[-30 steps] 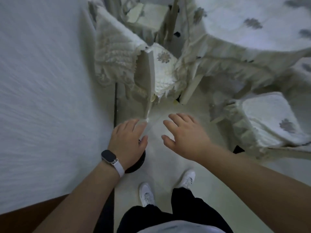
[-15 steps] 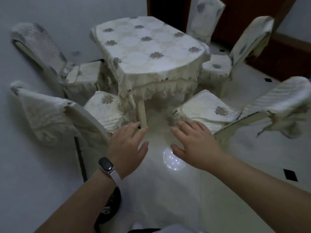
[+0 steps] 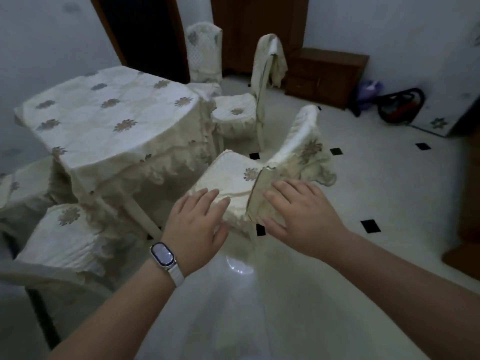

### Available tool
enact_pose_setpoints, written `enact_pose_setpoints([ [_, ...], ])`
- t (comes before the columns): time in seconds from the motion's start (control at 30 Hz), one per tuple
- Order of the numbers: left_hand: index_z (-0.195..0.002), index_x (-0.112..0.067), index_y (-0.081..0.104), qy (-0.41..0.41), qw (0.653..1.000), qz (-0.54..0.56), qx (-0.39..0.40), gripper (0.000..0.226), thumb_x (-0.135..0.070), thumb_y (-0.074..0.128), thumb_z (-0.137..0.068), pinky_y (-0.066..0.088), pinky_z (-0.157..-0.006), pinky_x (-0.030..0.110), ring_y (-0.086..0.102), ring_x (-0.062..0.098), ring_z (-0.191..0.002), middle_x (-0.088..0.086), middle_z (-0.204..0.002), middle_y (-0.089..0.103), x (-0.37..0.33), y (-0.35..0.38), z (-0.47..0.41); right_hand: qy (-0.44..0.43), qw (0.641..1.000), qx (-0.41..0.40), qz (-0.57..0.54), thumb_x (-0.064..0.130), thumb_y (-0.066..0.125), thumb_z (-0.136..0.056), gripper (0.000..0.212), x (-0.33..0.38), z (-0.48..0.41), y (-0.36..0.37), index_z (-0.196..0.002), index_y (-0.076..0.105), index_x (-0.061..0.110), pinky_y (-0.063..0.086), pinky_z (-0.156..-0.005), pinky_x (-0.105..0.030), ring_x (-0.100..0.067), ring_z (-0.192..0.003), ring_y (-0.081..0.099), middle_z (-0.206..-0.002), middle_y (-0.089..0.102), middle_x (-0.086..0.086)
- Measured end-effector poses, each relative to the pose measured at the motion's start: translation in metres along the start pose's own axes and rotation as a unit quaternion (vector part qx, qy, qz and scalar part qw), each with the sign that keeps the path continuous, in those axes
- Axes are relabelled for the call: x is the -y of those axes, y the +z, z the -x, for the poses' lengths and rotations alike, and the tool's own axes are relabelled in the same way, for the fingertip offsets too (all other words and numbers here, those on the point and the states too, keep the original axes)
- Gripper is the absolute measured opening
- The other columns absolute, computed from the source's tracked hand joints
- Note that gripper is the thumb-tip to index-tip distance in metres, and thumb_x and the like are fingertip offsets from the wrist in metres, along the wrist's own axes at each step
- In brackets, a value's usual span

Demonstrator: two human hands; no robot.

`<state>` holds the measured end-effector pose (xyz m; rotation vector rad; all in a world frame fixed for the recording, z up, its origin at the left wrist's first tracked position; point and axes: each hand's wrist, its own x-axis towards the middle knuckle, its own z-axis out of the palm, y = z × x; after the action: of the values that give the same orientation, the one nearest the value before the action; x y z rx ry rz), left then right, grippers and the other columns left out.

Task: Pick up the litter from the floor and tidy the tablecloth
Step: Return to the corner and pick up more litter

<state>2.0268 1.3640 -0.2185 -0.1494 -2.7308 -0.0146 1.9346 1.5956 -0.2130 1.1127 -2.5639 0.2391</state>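
Both hands hang over the floor (image 3: 285,307) in the near middle, palms down, fingers apart and straight, holding nothing. The left hand (image 3: 197,224), with one watch (image 3: 162,254) on its wrist, is just left of the near chair (image 3: 233,178); the right hand (image 3: 298,216) shows in front of that chair's slipped cover. They are probably free because nothing has been picked up yet and the person is looking the room over. The one tablecloth (image 3: 111,118) lies on the single bench, left and farther off. Its frilled near edge hangs unevenly and its far left edge is rumpled, which seems to be why it needs straightening. Five chairs are in view: the near one, two at the left, and two beyond the bench at the far right, one with its cover draped loosely over the back. No litter can be made out on the floor. The only candidate is one purple bag (image 3: 368,88), far right beside the one cabinet (image 3: 327,74), too blurred to judge.
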Motion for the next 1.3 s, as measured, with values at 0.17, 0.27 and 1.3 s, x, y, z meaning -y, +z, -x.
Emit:
enact_pose_setpoints([
  [0.17, -0.121, -0.017, 0.066, 0.031, 0.999, 0.024, 0.015, 0.043, -0.04, 0.049, -0.088, 0.045, -0.096, 0.048, 0.058, 0.033, -0.119, 0.011, -0.127, 0.064, -0.053, 0.024, -0.053, 0.055, 0.998, -0.006, 0.008, 0.05, 0.048, -0.088, 0.049, -0.064, 0.032, -0.007, -0.118, 0.065, 0.015, 0.041, -0.099, -0.044, -0.03, -0.114, 0.057, -0.124, 0.063, -0.008],
  [0.27, -0.121, -0.017, 0.067, 0.053, 0.998, 0.038, 0.013, 0.044, -0.041, 0.05, -0.089, 0.042, -0.097, 0.047, 0.058, 0.033, -0.119, 0.01, -0.127, 0.064, -0.071, 0.037, -0.081, 0.074, 0.997, -0.024, 0.017, 0.049, 0.049, -0.089, 0.048, -0.09, 0.039, -0.01, -0.118, 0.066, 0.015, 0.039, -0.1, -0.042, -0.029, -0.114, 0.056, -0.124, 0.063, -0.008],
  [1.3, -0.125, -0.016, 0.063, 0.257, 0.95, 0.18, 0.0, 0.043, -0.041, 0.056, -0.089, 0.045, -0.097, 0.047, 0.055, 0.033, -0.123, 0.011, -0.13, 0.062, -0.179, 0.246, -0.524, 0.279, 0.95, 0.01, 0.142, 0.048, 0.044, -0.09, 0.052, -0.448, -0.098, 0.039, -0.126, 0.064, 0.015, 0.036, -0.1, -0.043, -0.031, -0.119, 0.055, -0.131, 0.061, -0.011],
])
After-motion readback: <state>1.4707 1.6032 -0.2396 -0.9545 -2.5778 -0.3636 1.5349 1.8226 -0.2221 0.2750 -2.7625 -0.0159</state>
